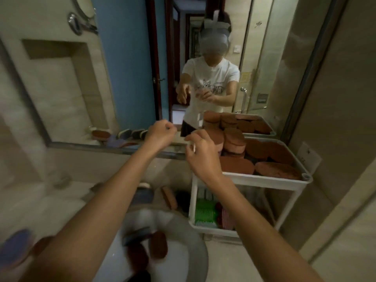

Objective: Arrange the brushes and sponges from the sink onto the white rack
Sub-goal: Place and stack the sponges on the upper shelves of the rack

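Observation:
The white rack (266,181) stands right of the sink (183,233). Its top tray is piled with brown-topped sponges (272,151). My right hand (202,154) hovers at that tray's left edge with its fingers curled round a brown sponge (216,137); the mirror also shows something brown in that hand. My left hand (160,135) is raised in front of the mirror, loosely curled and holding nothing. Two brown sponges (158,244) and a dark brush (138,233) lie in the sink, blurred.
The rack's lower tray holds a green brush (204,212) and other brushes. A brown sponge (168,197) leans behind the sink. A blue brush (16,247) lies on the counter at the left. The mirror (130,78) covers the wall ahead, and a tiled wall closes the right.

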Available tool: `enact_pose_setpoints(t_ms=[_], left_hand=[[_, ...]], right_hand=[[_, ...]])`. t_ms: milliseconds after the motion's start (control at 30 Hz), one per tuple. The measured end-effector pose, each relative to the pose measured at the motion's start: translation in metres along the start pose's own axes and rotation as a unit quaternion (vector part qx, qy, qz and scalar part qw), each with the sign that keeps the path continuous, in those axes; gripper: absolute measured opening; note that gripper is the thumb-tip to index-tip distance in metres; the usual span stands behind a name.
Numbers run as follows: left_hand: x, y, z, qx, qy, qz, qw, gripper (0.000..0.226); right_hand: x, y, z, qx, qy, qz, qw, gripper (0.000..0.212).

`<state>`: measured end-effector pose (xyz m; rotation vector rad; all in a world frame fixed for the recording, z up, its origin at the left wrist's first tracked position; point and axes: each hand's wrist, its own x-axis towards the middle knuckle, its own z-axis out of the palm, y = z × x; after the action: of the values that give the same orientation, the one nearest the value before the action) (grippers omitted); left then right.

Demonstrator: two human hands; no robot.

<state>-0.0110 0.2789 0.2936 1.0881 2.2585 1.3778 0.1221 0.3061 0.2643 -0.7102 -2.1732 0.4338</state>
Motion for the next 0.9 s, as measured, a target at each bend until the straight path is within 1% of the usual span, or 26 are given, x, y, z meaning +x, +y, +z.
enact_pose_setpoints(t_ms=[100, 167, 267, 333, 400, 500, 567, 600, 667, 767, 833, 900], left_hand=[[-0.048, -0.05, -0.036, -0.038, 0.032, -0.052, 0.997, 0.014], [-0.083, -0.089, -0.054, -0.044, 0.033, -0.099, 0.994, 0.017], [-0.136, -0.156, -0.075, -0.059, 0.029, -0.173, 0.983, 0.016], [-0.168, -0.205, -0.087, -0.053, 0.035, -0.232, 0.971, 0.015], [-0.201, -0.25, -0.098, -0.071, 0.037, -0.291, 0.953, 0.017], [-0.242, -0.307, -0.114, -0.059, 0.024, -0.357, 0.932, 0.021], [-0.264, -0.334, -0.127, -0.043, 0.012, -0.387, 0.921, 0.026], [-0.272, -0.344, -0.132, -0.041, 0.016, -0.389, 0.92, 0.027], [-0.282, -0.36, -0.145, -0.024, 0.059, -0.37, 0.927, 0.023], [-0.279, -0.374, -0.164, 0.082, 0.117, -0.34, 0.929, 0.02], [-0.27, -0.384, -0.171, 0.117, 0.127, -0.321, 0.931, 0.018], [-0.262, -0.39, -0.171, 0.145, 0.107, -0.3, 0.937, 0.018]], right_hand=[[-0.035, -0.038, 0.036, 0.079, -0.014, -0.009, 0.997, 0.02], [-0.063, -0.059, 0.064, 0.115, -0.07, -0.001, 0.991, 0.02], [-0.117, -0.081, 0.11, 0.125, -0.178, 0.056, 0.974, 0.024], [-0.16, -0.092, 0.142, 0.122, -0.249, 0.094, 0.956, 0.025], [-0.206, -0.102, 0.172, 0.105, -0.317, 0.116, 0.935, 0.025], [-0.26, -0.119, 0.21, 0.087, -0.428, 0.139, 0.889, 0.029], [-0.281, -0.136, 0.232, 0.069, -0.469, 0.157, 0.867, 0.031], [-0.289, -0.144, 0.241, 0.056, -0.479, 0.16, 0.861, 0.033], [-0.298, -0.16, 0.26, 0.024, -0.489, 0.161, 0.857, 0.042], [-0.302, -0.175, 0.281, -0.024, -0.494, 0.172, 0.852, 0.057], [-0.303, -0.179, 0.29, -0.055, -0.503, 0.179, 0.843, 0.06], [-0.304, -0.18, 0.296, -0.086, -0.509, 0.187, 0.836, 0.063]])
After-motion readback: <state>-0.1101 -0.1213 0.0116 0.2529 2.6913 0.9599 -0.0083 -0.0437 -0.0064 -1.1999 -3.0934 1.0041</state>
